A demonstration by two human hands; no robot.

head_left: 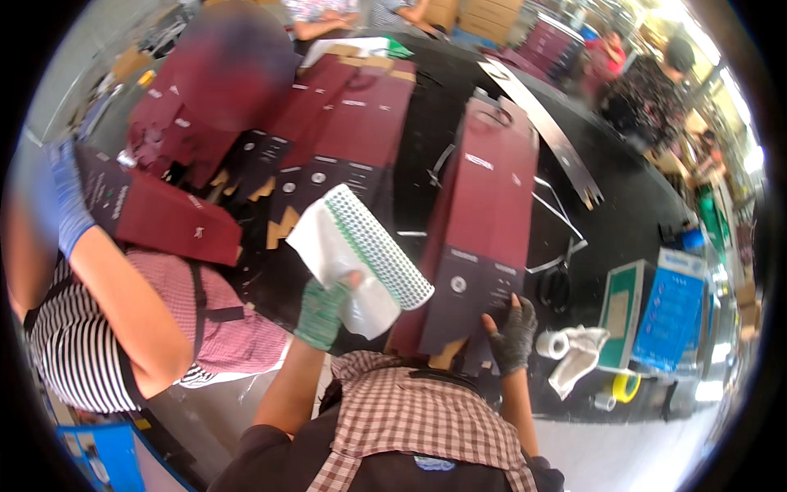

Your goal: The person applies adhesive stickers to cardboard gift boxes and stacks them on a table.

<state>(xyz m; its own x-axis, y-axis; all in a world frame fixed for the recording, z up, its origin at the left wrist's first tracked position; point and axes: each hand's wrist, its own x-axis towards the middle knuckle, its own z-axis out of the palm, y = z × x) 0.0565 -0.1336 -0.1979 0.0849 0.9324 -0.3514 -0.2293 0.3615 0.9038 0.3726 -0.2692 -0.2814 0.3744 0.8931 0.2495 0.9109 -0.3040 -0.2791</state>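
My left hand (321,313), in a green glove, grips a white sheet (361,266) by its lower left side, with the thumb on top. One half of the sheet is plain white; the other carries rows of small dark green dots. To its right lies a stack of long maroon-and-dark-grey flattened cartons (492,189) with pale printing. My right hand (512,338), in a dark grey glove, rests at the near right corner of these cartons with thumb and fingers apart. What lies under the sheet's right edge is partly hidden.
More maroon cartons (361,115) spread over the black table at left, where a co-worker's blue-gloved hand (67,193) is. A long metal ruler (545,131) lies beyond my stack. Rightward are scissors (555,287), a white cloth (578,361), yellow tape (625,387) and a blue box (670,316).
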